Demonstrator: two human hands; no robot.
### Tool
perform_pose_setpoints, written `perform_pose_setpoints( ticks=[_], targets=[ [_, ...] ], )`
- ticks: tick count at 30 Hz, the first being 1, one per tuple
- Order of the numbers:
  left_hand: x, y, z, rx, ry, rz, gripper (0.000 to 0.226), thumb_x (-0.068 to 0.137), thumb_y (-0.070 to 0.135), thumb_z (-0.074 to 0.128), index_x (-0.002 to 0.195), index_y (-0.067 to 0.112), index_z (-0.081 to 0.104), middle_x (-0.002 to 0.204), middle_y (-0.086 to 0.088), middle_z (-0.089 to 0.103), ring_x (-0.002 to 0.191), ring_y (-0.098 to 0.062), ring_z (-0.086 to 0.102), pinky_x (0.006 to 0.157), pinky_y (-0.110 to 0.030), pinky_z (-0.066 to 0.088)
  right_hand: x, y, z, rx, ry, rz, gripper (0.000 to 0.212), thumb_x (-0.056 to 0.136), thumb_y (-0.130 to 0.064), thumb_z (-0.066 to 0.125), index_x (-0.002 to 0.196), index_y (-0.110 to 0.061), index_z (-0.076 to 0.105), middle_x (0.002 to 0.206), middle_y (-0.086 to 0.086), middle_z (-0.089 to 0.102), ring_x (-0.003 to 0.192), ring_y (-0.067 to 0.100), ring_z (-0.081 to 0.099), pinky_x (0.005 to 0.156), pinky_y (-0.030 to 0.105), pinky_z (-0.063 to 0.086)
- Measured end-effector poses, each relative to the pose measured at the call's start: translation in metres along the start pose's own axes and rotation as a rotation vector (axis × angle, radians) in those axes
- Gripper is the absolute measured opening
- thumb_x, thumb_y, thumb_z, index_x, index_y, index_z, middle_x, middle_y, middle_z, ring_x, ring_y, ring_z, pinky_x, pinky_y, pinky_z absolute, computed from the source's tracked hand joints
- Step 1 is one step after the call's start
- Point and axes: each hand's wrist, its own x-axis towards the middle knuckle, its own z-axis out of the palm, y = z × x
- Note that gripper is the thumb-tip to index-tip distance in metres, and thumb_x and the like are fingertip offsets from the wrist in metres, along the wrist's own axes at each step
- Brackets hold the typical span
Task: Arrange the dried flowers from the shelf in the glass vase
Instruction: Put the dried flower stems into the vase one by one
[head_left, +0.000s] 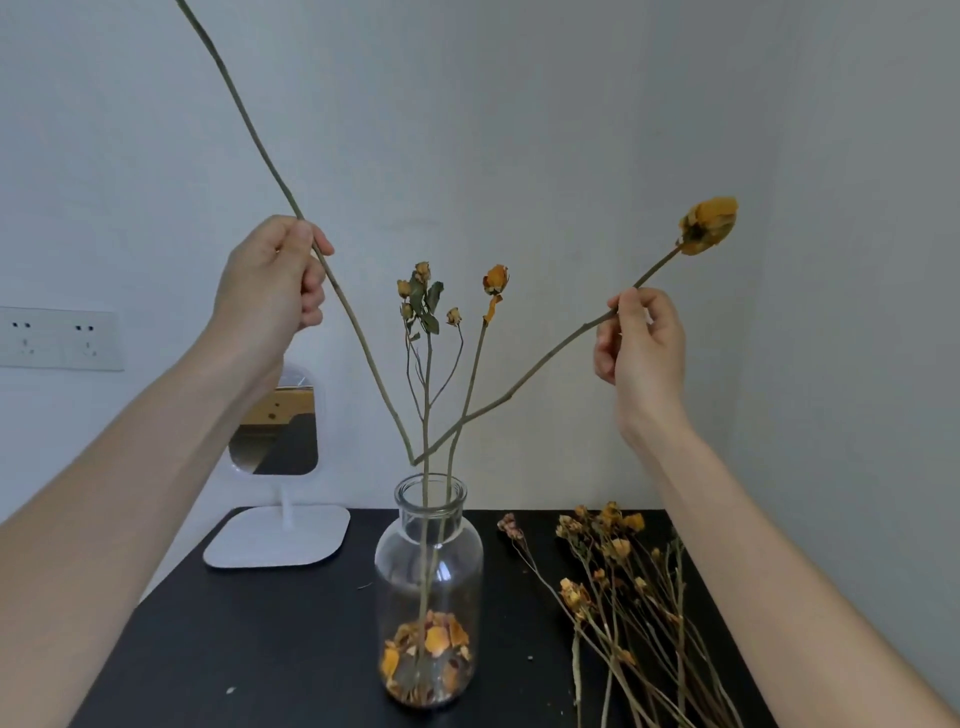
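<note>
The person holds both hands up in front of a grey wall, above a black bench (260, 649). The left hand (270, 283) grips a long bare stem (244, 119), its fingers (311, 291) curled round it; the stem runs up and to the left past the top edge of the view. The right hand (641, 343) pinches a second stem (540, 358) between thumb and fingertips (631, 306), just below an orange dried flower head (709, 224). The two stems slope down and meet in a V just above the mouth of the glass vase (387, 577); whether they are one bent stem or two cannot be told.

The vase stands upright on the bench between the arms. It holds a branched sprig (427, 364) with small buds and a single stem with an orange bud (496, 279), both upright, and loose orange petals (428, 644) lie at its bottom. To the right of the vase a bunch of dried flowers (623, 582) lies flat on the bench. Behind and to the left stands a white mirror (278, 436) on a flat base, and a wall socket (57, 338) sits further left.
</note>
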Motion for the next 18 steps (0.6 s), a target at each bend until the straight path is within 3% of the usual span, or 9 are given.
perform_pose_setpoints(
  ticks=[8, 18],
  targets=[
    [-0.007, -0.037, 0.01, 0.075, 0.014, -0.033, 0.033, 0.1, 0.019, 0.031, 0.074, 0.021, 0.049, 0.058, 0.003, 0.036, 0.039, -0.001, 0.031, 0.039, -0.012, 0.025, -0.002, 0.012, -0.008, -0.083, 0.037, 0.004, 0.021, 0.099, -0.025, 0.04, 0.08, -0.021, 0.049, 0.045, -0.012, 0.049, 0.038, 0.003, 0.038, 0.036, 0.014, 0.03],
    [-0.055, -0.106, 0.019, 0.372, -0.241, -0.091, 0.024, 0.096, 0.022, 0.044, 0.082, 0.022, 0.064, 0.061, 0.001, 0.047, 0.053, -0.009, 0.04, 0.052, -0.024, 0.031, -0.011, 0.026, -0.009, -0.126, -0.041, 0.023, 0.021, 0.099, -0.023, 0.04, 0.081, -0.021, 0.051, 0.046, -0.011, 0.049, 0.038, 0.003, 0.037, 0.036, 0.014, 0.03]
  ],
)
